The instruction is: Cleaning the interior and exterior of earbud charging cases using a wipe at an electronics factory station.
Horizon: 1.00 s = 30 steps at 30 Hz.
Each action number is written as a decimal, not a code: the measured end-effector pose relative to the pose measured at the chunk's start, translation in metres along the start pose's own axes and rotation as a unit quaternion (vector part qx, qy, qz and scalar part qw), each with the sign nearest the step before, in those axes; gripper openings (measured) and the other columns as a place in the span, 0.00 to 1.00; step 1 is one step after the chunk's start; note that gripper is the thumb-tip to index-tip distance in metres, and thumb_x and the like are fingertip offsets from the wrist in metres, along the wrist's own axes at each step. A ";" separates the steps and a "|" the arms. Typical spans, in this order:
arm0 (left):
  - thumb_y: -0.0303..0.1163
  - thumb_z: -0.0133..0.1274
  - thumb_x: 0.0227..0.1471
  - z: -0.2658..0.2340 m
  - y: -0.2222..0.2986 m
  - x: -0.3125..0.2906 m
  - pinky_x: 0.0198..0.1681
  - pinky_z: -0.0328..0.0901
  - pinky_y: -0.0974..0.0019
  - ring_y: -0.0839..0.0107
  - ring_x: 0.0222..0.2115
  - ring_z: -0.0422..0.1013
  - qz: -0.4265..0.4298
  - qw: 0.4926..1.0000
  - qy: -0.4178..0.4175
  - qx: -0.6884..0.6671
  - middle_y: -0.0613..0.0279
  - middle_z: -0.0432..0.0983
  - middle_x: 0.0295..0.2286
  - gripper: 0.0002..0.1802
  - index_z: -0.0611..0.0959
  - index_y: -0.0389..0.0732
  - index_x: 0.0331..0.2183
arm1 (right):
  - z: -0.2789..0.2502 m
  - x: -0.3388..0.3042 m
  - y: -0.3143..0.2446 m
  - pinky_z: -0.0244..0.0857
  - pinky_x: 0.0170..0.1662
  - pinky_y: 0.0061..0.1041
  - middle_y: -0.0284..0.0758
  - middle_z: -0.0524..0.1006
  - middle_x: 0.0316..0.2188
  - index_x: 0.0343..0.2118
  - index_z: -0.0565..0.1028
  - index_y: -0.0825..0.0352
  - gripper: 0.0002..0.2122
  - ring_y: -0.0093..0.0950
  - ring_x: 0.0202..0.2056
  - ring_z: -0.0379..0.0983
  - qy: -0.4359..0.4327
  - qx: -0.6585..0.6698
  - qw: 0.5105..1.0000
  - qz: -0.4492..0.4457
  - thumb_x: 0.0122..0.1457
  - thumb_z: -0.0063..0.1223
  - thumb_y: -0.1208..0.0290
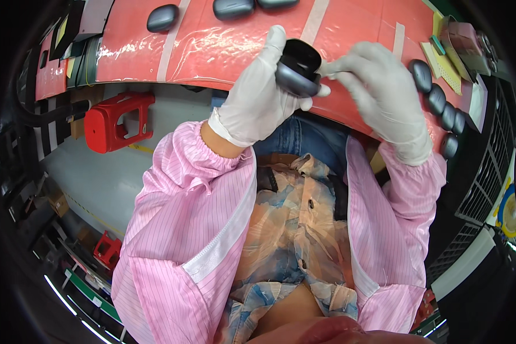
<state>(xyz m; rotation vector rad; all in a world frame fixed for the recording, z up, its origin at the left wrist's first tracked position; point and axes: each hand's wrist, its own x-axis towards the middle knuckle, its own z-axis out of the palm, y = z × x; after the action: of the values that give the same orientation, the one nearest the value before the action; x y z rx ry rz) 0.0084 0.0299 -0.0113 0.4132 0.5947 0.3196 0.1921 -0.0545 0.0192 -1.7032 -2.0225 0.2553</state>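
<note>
A dark grey-blue earbud charging case (296,79) has its lid raised, and its black inside shows. My left hand (257,94), in a white glove, is closed around the case from the left and below, with the thumb along its left side. At the case's right edge are the fingertips of my right hand (381,94), also gloved in white. Those fingers are pressed together in a pinch; whatever lies between them, if anything, is hidden. Both hands are over the near edge of the red-covered table (212,51).
More closed cases lie at the far edge, including one at the far left (163,18), and in a row of cases (436,98) on the right. Yellow notes (444,69) and a clear container (464,38) stand at the far right. A red stool (106,126) is on the floor.
</note>
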 end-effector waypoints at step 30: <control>0.36 0.41 0.60 0.012 0.002 -0.010 0.56 0.64 0.60 0.61 0.51 0.68 0.056 0.994 0.011 -0.092 0.46 0.69 0.50 0.25 0.68 0.26 0.52 | 0.059 -0.012 -0.029 0.63 0.32 0.30 0.31 0.72 0.25 0.36 0.80 0.61 0.13 0.32 0.27 0.68 0.260 0.072 0.959 0.088 0.46 0.57 0.80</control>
<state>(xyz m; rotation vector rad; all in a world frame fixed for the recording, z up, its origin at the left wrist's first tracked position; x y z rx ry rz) 0.0079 0.0240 0.0032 0.2663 0.5603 0.4824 0.1406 -0.0624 -0.0221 -1.6463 -1.4398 0.0055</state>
